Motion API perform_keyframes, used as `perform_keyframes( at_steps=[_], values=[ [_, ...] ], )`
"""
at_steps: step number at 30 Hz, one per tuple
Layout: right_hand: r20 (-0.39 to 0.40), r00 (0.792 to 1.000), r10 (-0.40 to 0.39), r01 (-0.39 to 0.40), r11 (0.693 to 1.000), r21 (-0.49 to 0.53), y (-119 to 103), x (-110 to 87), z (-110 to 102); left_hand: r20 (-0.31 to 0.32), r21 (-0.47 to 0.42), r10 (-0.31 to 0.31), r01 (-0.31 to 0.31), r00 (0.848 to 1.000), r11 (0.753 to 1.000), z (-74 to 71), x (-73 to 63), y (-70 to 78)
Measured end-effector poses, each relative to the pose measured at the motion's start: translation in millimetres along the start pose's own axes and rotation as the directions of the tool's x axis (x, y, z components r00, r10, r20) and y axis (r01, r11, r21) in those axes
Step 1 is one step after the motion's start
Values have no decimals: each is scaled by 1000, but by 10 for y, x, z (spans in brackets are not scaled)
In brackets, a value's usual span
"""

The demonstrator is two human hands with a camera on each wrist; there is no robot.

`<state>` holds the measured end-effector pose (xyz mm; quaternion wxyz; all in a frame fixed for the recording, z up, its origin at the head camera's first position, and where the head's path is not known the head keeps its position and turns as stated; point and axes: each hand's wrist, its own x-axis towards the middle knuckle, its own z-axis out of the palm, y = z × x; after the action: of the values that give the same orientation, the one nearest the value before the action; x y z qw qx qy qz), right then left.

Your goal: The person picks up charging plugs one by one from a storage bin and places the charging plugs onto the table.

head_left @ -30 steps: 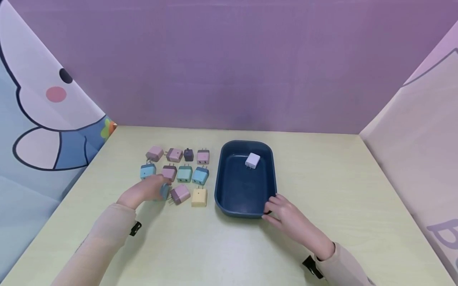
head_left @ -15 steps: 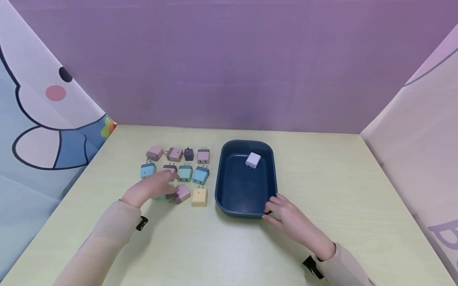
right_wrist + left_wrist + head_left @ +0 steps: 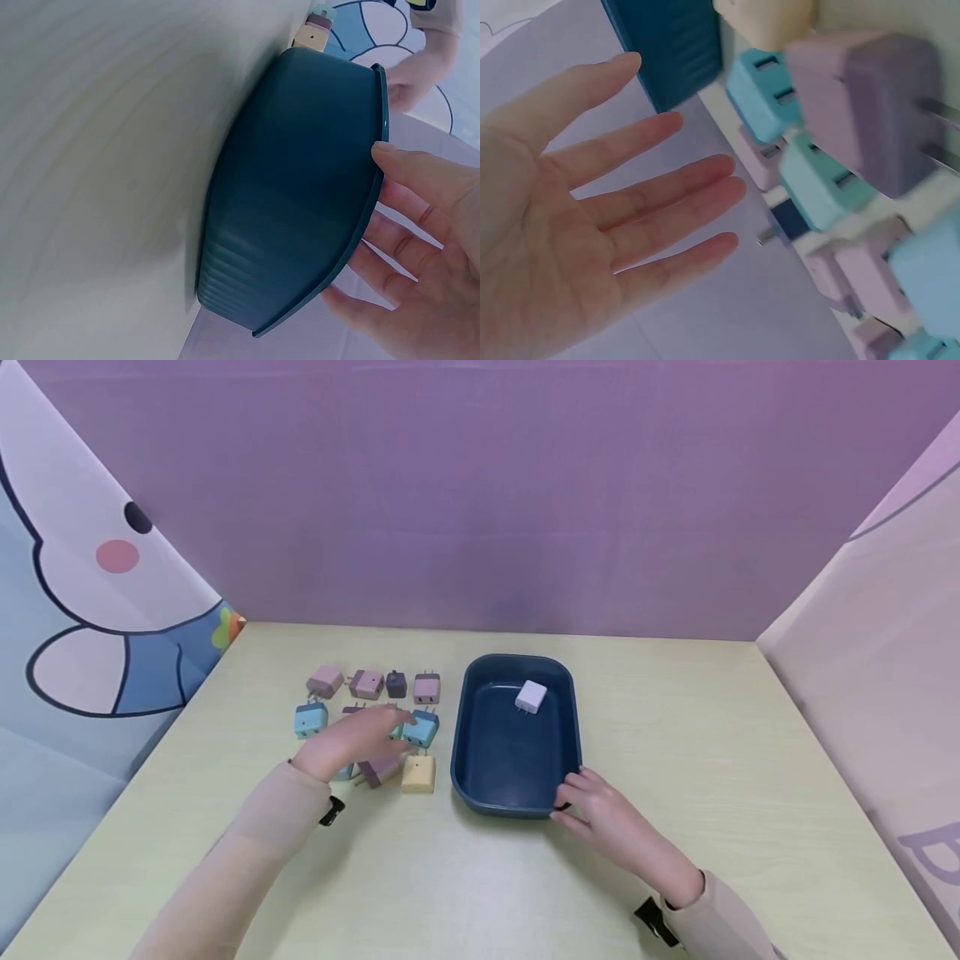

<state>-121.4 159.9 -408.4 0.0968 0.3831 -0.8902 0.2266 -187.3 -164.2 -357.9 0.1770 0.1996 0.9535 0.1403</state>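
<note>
Fingers extended and holding nothing, my left hand (image 3: 352,739) is over the group of plug-in chargers, its fingertips right at a blue charger (image 3: 420,729). It partly hides a green charger (image 3: 825,180), which shows more fully in the left wrist view. Below the hand lie a pink-and-purple charger (image 3: 379,770) and a cream charger (image 3: 417,775). My right hand (image 3: 600,814) holds the near right corner of a dark blue plastic tray (image 3: 459,777), thumb outside the rim and fingers over it. One white charger (image 3: 531,697) lies inside the tray.
At the back of the group are pink chargers (image 3: 427,687) and a small dark purple one (image 3: 396,684). Another blue charger (image 3: 311,719) lies at the left. A purple backdrop (image 3: 495,510) rises behind the table (image 3: 660,718), with printed cloth panels at both sides.
My left hand has let go of the light blue charger at the front left and moved right across the group toward the other blue charger. The right hand and tray have stayed put.
</note>
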Motion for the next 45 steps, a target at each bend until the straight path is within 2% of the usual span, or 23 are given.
perform_keyframes(
  at_steps=[5, 8, 18, 25, 33, 38, 45],
  values=[
    [6, 1000, 5, -5, 1000, 2, -6, -6, -4, 12, 14, 11, -11, 1000, 1000, -34, 102, 130],
    [5, 1000, 5, -5, 1000, 1, -6, -10, -4, 14, 15, 38, -38, 999, 999, -45, 171, 184],
    [6, 1000, 9, -9, 1000, -6, -14, -11, -16, 37, 81, 89, -92, 995, 992, -97, 428, 370],
    [8, 1000, 6, -6, 1000, -11, -15, -9, -21, 64, 111, 78, -85, 995, 990, -134, 573, 523],
    [14, 1000, 9, -9, 1000, -9, -12, -4, -16, 101, 114, 118, -129, 988, 985, -175, 714, 688],
    [21, 1000, 11, -11, 1000, -18, -8, 3, -9, 98, 111, 141, -151, 985, 982, -193, 805, 791],
    [13, 1000, 2, -1, 1000, -19, -9, -2, -6, 54, 127, 165, -170, 985, 977, -245, 952, 935]
  ],
)
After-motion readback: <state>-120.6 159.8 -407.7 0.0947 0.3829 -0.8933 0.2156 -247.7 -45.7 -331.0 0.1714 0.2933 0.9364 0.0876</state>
